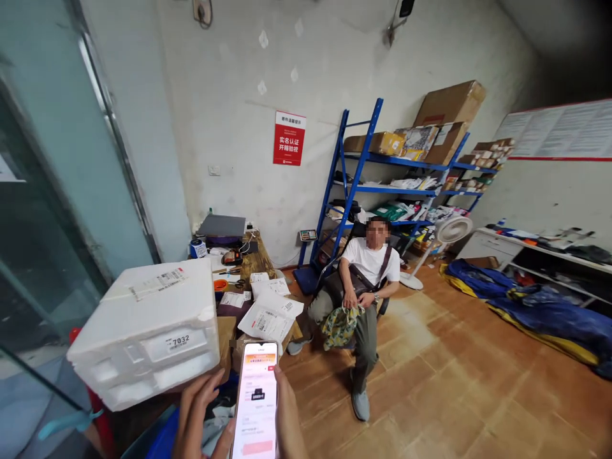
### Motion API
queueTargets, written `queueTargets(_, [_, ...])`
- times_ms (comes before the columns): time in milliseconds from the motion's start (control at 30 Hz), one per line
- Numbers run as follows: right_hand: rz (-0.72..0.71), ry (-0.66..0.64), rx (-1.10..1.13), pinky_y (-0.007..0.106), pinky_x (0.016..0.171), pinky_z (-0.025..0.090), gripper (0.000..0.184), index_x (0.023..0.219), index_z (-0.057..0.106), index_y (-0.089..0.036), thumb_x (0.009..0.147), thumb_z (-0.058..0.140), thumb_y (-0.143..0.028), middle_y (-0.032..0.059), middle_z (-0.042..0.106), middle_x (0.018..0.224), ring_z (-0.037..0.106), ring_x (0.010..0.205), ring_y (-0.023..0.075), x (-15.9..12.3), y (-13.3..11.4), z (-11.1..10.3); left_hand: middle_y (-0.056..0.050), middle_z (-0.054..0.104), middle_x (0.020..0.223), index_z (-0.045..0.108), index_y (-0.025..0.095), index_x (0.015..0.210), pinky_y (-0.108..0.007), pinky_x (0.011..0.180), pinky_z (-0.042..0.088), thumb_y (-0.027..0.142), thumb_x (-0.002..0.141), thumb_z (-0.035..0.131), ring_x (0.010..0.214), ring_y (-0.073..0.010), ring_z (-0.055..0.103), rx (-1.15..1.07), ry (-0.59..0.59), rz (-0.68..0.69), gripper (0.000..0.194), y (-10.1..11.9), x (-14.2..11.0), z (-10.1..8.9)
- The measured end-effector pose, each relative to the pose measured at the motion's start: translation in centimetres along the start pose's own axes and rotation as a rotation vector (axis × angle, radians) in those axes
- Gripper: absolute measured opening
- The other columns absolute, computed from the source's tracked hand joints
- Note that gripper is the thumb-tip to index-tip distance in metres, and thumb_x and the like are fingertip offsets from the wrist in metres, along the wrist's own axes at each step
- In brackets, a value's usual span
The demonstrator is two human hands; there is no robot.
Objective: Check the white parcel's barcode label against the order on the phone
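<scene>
A smartphone [255,408] with a lit white and pink screen stands upright near the bottom middle, a small dark pop-up at its centre. My right hand [289,421] grips it, the thumb lying along its right edge; the other fingers are hidden. On the phone's left side is my left hand [198,414], fingers stretched out and apart, with one digit close to the phone's lower left edge; I cannot tell whether it touches. Just beyond my left hand sits a large white foam box [148,325] with a label reading 7032.
Labelled parcels [270,315], scissors and orange tape [220,285] lie on a wooden table [261,255]. A seated person [366,287] holds a patterned bag. Behind are blue shelves [368,159] with boxes, a standing fan [454,229] and a blue-yellow tarp [526,309] on the floor.
</scene>
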State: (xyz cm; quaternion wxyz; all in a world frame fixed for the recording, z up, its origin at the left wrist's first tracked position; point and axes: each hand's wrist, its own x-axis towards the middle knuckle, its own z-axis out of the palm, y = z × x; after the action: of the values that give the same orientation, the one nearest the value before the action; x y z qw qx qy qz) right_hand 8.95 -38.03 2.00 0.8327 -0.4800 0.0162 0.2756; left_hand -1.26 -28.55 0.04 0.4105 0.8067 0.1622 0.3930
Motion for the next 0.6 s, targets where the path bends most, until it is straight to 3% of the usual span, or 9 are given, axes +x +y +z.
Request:
queueTargets(133, [-0.076,-0.114,-0.056,0.036,0.077,0.051,0.066,0.08,0.072,-0.015,0.053,0.064,-0.075,0.0085,0.074,0.083,0.066,0.081,0.0262,1.2,-3.0,-4.4,-0.006,0.053,0.134,0.05,0.022,0.124,-0.035,0.106,0.039,0.057,0.081,0.048,0.129,-0.023,0.042,-0.342,-0.126,-0.481,0.055,2.2,1.4,5.8])
queueTargets(267, [-0.189,0.013,-0.199,0.04,0.082,0.052,0.07,0.08,0.073,-0.016,0.053,0.059,-0.08,0.0094,0.074,0.086,0.066,0.088,0.0291,3.2,-5.2,-11.1,-0.013,0.061,0.124,0.063,0.014,0.105,-0.043,0.11,0.034,0.075,0.054,0.062,0.128,-0.0312,0.043,-0.534,-0.139,-0.754,0.079,4.3,2.8,12.5])
queueTargets(367, [-0.259,0.03,-0.253,0.04,0.089,0.05,0.069,0.092,0.073,-0.018,0.062,0.054,-0.078,0.0096,0.073,0.099,0.063,0.1,0.0291,4.2,-7.1,-16.5,-0.013,0.067,0.112,0.069,0.014,0.093,-0.044,0.107,0.037,0.075,0.044,0.068,0.123,-0.0336,0.048,-0.517,-0.151,-0.752,0.078,6.5,3.2,17.5])
queueTargets(467, [-0.335,0.07,-0.29,0.042,0.093,0.048,0.069,0.094,0.073,-0.021,0.06,0.056,-0.078,0.0086,0.073,0.101,0.062,0.101,0.0298,4.6,-9.6,-21.3,-0.01,0.071,0.099,0.071,0.015,0.086,-0.041,0.1,0.043,0.074,0.045,0.068,0.109,-0.0327,0.058,-0.504,-0.233,-0.695,0.071,9.3,3.2,22.3])
queueTargets(600, [-0.299,0.146,-0.243,0.043,0.091,0.05,0.068,0.086,0.075,-0.021,0.061,0.053,-0.08,0.009,0.074,0.094,0.064,0.096,0.0301,4.7,-12.6,-26.4,-0.009,0.073,0.084,0.072,0.014,0.079,-0.037,0.082,0.05,0.076,0.051,0.063,0.088,-0.0303,0.063,-0.45,-0.394,-0.627,0.068,13.1,2.7,27.6])
